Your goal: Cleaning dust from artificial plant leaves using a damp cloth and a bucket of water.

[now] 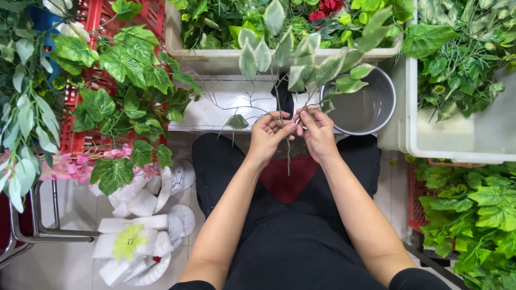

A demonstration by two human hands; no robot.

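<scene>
Both hands are meeting over the person's lap and holding an artificial leaf sprig [290, 64], a thin stem that is branching upward into pale green leaves with cream edges. The left hand [269, 134] is closing its fingertips around the stem from the left, and the right hand [317, 131] is pinching the same stem from the right, so the two hands are touching or nearly touching at the fingertips. The lower end of the stem is hanging down below the hands, in front of a dark red patch on the black clothing.

Just beyond the right hand a round metal bowl [368, 107] is sitting, and some of the sprig's leaves are overlapping its rim in the view. A beige bin [215, 56] filled with green foliage and a few red flowers is standing behind the sprig. To the right, a white tub [457, 145] is holding more green leaves, and a mass of bright green ivy [478, 215] is lying below it. On the left, a red crate [91, 21] is showing behind large vine leaves [123, 64], with pink blossoms [72, 166] lower down. On the tiled floor, white fabric flowers [134, 236] are lying in a heap, one with a yellow-green centre.
</scene>
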